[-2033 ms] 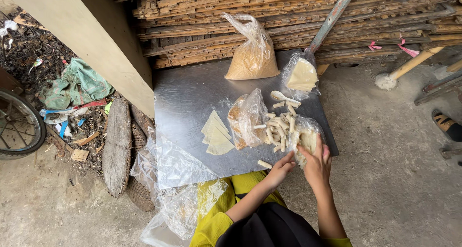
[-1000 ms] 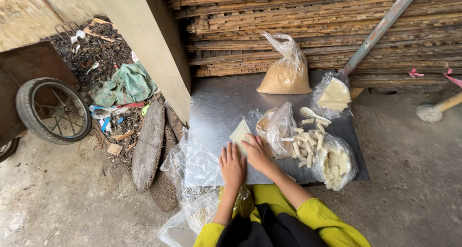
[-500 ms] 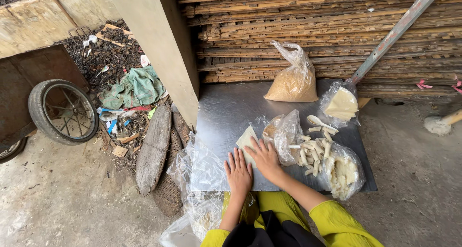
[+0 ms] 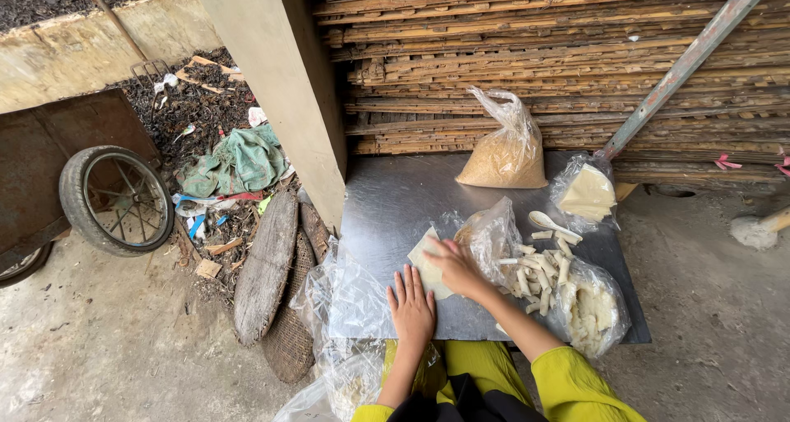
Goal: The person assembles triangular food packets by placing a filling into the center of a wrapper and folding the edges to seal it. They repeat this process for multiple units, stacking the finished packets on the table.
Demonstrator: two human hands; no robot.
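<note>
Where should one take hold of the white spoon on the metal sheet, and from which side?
Probably by its slim handle, from above on the right. The white spoon lies flat on the metal sheet, bowl to the left, handle pointing right toward the pale sticks. The handle end looks free; a clear bag crowds the bowl side.

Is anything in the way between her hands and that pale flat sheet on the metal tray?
Nothing visible. The right hand already rests on the pale sheet, and the left hand lies flat on the metal tray just beside it.
</note>
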